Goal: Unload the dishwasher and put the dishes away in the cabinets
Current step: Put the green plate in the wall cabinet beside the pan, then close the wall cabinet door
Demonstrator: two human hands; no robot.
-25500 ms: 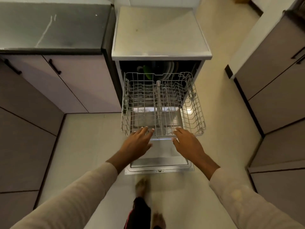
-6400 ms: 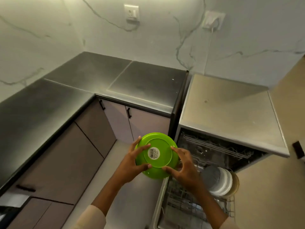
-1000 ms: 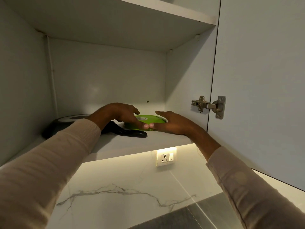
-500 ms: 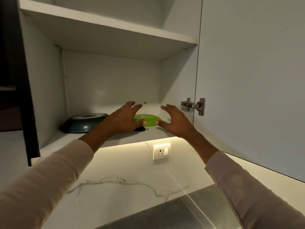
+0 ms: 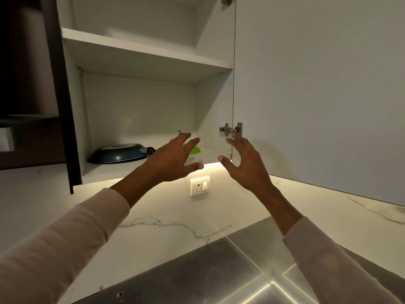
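Note:
The green plate (image 5: 195, 150) lies upside down on the lower shelf (image 5: 105, 171) of the open wall cabinet, mostly hidden behind my left hand. My left hand (image 5: 173, 159) hangs in front of the shelf edge, fingers spread, holding nothing. To its right, my right hand (image 5: 245, 163) is also spread and empty, just below the cabinet's bottom edge. Neither hand touches the plate. The dishwasher is out of view.
A dark blue frying pan (image 5: 118, 152) sits on the same shelf, left of the plate. The white cabinet door (image 5: 317, 95) stands open at the right, on a metal hinge (image 5: 231, 129). Below are a wall socket (image 5: 199, 185), a marble backsplash and a steel countertop (image 5: 219, 273).
Both hands have let go of the green plate and drawn back out of the cabinet toward me. The plate stays on the shelf. My view has dropped lower.

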